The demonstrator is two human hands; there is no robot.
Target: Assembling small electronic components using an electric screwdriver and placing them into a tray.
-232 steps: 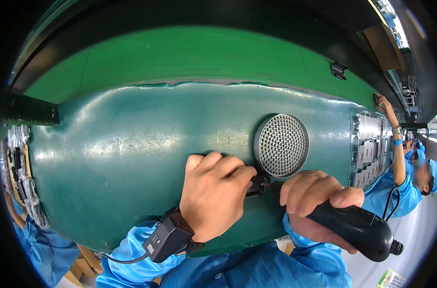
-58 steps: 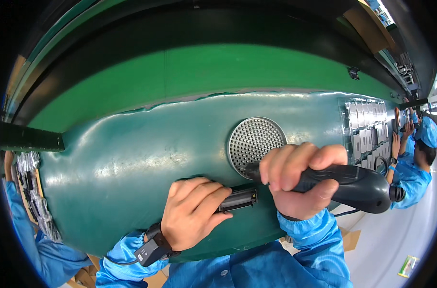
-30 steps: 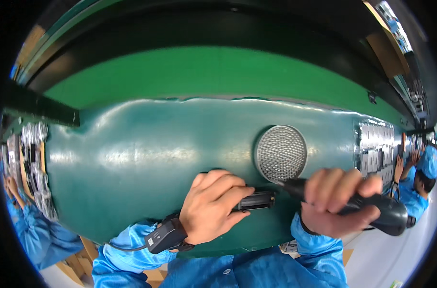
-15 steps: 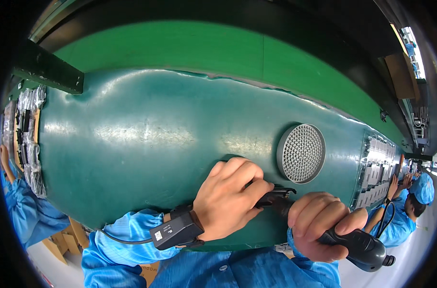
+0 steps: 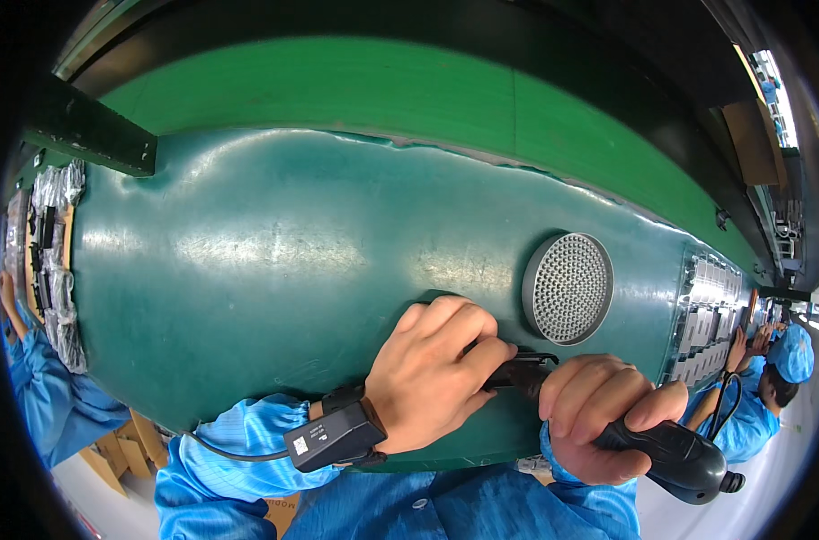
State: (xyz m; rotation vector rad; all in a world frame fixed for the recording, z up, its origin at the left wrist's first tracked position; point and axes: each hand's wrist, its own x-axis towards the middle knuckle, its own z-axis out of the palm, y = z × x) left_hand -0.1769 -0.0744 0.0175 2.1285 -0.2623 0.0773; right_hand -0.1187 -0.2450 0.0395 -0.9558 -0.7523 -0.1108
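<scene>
My left hand point(image 5: 434, 376) is closed with bent fingers on a black part point(image 5: 517, 369), low over the near side of the green table mat. Most of that part is hidden by my fingers, so its kind cannot be made out. My right hand point(image 5: 598, 418) wraps around a black electric screwdriver point(image 5: 684, 459). The tool lies tilted, its rear end to the lower right and its front toward the black part. Its tip is too hidden to tell whether it touches. Beyond my hands stands a round grey screw tray point(image 5: 568, 288) with a dimpled face.
A green conveyor belt point(image 5: 337, 85) runs along the table's far side. At the right lies a clear tray of pale parts point(image 5: 706, 315), with a co-worker point(image 5: 756, 396) in blue beside it. On the left are bagged parts point(image 5: 58, 270) and another person's blue sleeve point(image 5: 58, 387).
The seam on the conveyor belt has moved a little to the right. Both my hands keep their grips, with only a slight shift of the screwdriver's rear end.
</scene>
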